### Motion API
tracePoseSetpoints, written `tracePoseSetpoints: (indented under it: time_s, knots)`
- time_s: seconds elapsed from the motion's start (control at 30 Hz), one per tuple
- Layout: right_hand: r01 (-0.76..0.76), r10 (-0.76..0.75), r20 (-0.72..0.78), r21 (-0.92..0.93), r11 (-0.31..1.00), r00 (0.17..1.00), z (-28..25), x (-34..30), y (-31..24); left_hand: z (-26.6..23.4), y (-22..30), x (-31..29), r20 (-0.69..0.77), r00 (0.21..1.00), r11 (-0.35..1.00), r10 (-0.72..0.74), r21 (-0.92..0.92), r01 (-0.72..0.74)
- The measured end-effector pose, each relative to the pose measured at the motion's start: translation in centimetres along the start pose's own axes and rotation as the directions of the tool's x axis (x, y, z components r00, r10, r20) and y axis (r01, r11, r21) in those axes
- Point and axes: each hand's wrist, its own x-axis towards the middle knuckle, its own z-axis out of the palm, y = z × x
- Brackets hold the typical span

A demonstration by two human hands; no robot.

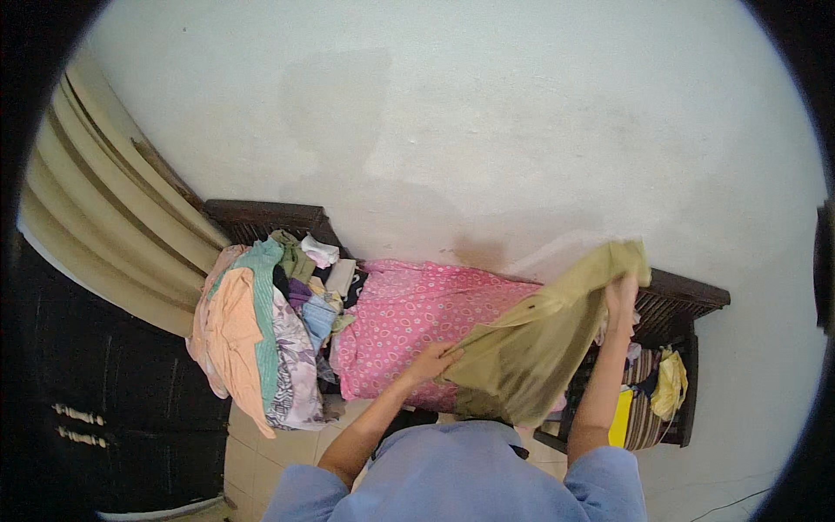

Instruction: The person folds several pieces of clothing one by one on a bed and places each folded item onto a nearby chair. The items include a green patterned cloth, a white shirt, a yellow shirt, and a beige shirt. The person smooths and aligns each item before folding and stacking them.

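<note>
An olive-green garment [513, 357] hangs stretched between my two hands, with a small dark spot near its upper edge; its exact kind is not plain. My left hand [433, 360] is closed on the garment's left edge. Higher and farther right, my right hand [621, 294] grips the other end, its fingers partly covered by the cloth. Below and behind the garment lies a pink patterned cloth [409, 322], spread over the middle of the dark wooden seat or bed. The garment hides the right part of this cloth.
Left of the pink cloth is a heap of mixed clothes [235, 313]. At the right end, a yellow bundle [669, 387] and a striped brown cloth [642, 424] lie by the dark wooden frame [687, 291]. A beige curtain [122, 200] hangs beside a black door [130, 383].
</note>
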Motion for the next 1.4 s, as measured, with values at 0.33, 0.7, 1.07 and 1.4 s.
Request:
tracePoseSetpoints:
  time_s: [0.33, 0.7, 1.07, 1.4]
  knots:
    - [-0.027, 0.457, 0.362, -0.76, 0.65, 0.812, 12.7, -6.6, 26.9, -10.2, -12.5, -2.0, -0.291, 0.862, 0.422, -0.415, -0.901, -0.101]
    - [-0.618, 0.6, -0.569, 0.193, 0.762, 0.562, -16.7, -28.9, 31.3, -12.5, -24.5, -2.6, -0.221, 0.838, 0.51, -0.499, -0.857, 0.078]
    - [-0.337, 0.674, -0.51, 0.602, 0.724, 0.535, -19.8, -26.4, 30.1, -13.4, -28.0, -0.9, -0.485, 0.763, 0.756, -0.428, -0.654, 0.008]
    - [-0.219, 0.521, -0.523, 0.532, 0.818, 0.674, -19.1, -27.4, 17.5, -7.3, -29.8, -4.4, -0.2, 0.886, 0.884, -0.419, -0.315, 0.347]
